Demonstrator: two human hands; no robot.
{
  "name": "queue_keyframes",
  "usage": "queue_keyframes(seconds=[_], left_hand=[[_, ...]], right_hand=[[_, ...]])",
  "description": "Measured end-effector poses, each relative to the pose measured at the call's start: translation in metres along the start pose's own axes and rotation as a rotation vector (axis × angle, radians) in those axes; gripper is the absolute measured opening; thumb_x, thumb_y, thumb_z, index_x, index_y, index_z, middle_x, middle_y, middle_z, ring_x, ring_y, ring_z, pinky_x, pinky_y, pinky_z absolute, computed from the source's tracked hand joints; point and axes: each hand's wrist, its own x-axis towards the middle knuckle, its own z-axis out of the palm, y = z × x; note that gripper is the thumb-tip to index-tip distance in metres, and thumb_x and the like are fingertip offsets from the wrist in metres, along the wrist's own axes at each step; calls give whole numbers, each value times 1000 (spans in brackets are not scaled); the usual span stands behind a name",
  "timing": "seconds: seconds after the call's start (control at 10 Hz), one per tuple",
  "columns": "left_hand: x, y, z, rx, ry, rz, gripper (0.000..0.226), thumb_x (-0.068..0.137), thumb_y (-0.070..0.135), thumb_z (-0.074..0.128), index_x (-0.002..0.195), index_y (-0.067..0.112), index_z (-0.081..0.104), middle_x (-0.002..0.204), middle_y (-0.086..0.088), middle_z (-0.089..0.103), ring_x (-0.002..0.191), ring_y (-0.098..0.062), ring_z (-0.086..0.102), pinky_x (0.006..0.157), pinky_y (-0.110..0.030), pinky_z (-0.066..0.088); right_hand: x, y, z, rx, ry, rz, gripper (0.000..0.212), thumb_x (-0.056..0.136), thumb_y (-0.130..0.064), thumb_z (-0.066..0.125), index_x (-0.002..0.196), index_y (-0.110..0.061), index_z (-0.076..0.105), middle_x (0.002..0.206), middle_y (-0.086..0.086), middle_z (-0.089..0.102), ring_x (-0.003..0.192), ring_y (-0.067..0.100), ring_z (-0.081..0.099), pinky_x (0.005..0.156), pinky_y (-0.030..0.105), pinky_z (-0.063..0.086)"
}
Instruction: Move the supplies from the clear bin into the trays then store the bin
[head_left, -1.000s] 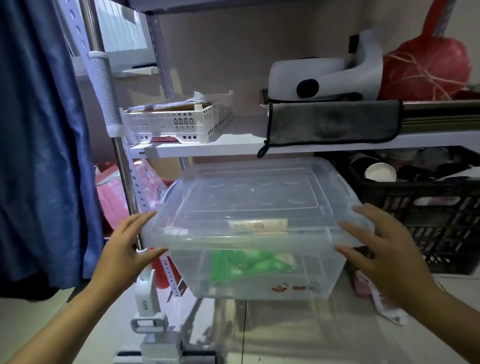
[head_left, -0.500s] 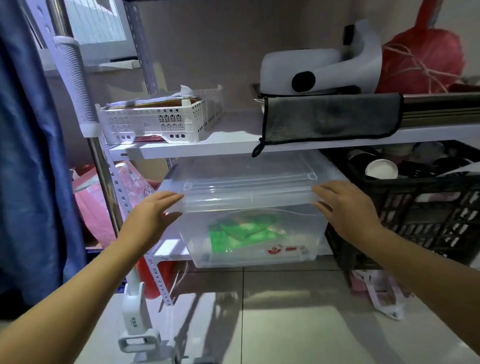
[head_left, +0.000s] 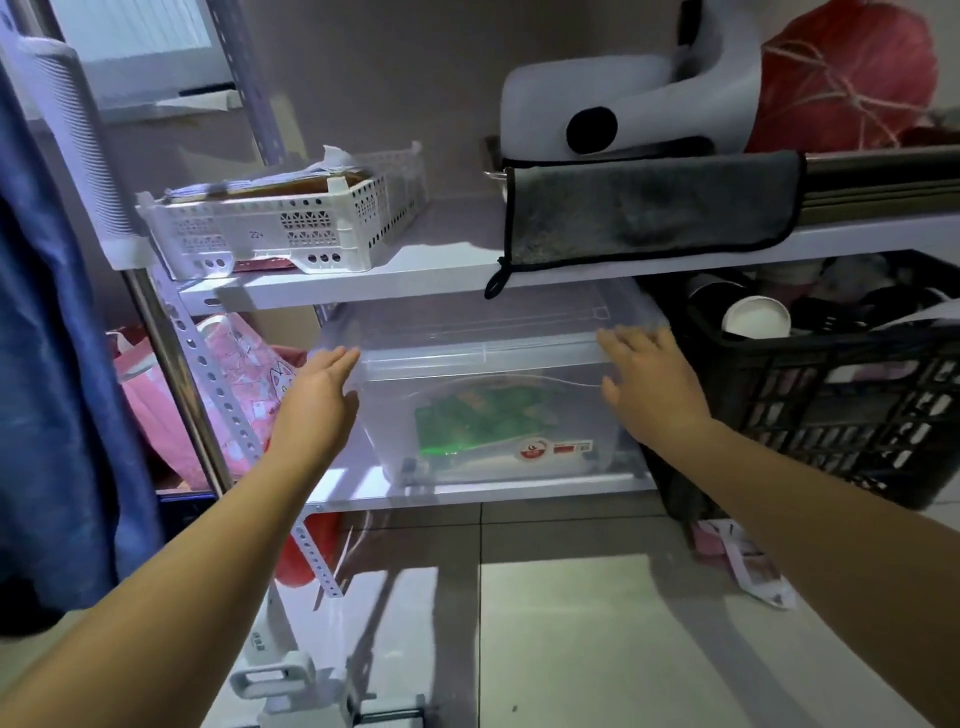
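The clear bin (head_left: 488, 358) with its lid on rests on the lower shelf (head_left: 467, 492), pushed in under the upper shelf board (head_left: 363, 280). Green packets (head_left: 478, 421) show through its front wall. My left hand (head_left: 322, 387) lies flat at the bin's front left corner, fingers stretched out. The palm of my right hand (head_left: 647, 387) rests against the front right corner, fingers spread over the lid's edge. Neither hand is wrapped around the bin. A white perforated tray (head_left: 291, 234) holding papers and a brown item stands on the upper shelf at left.
A black crate (head_left: 831, 410) with cups sits tight against the bin's right side. A grey cloth (head_left: 644, 208) hangs over the upper shelf edge. A pink bag (head_left: 228, 374) and a metal upright stand left of the bin, beside a blue curtain (head_left: 52, 364). Tiled floor lies below.
The bin went from being carried in front of the shelf to sitting deep on the lower shelf. My hands slid from its sides to its front corners and flattened.
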Motion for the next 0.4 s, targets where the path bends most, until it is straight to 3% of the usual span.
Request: queue_keyframes(seconds=[0.1,0.2,0.4], left_hand=[[-8,10,-11,180,-222,-19,91,89,19,68,158,22,10,166,-10,6,151,-36,3,122,-50,14],[-26,29,-33,294,-350,-56,105,85,46,66,154,39,-12,165,-2,-17,150,-36,-14,119,-56,5],[-57,120,-140,296,-534,8,101,85,72,49,155,35,-15,165,-4,-15,151,-38,-10,119,-52,-2]], right_hand=[[-16,-3,-16,19,-213,9,83,96,-40,53,159,-23,1,167,7,-1,152,30,1,122,50,11],[-47,2,-40,28,-338,3,87,94,-48,51,155,-40,-9,164,-2,-22,151,30,-18,117,62,1],[-101,26,-163,33,-572,2,81,93,-57,44,153,-47,-9,165,-5,-20,151,26,-21,118,62,-1]])
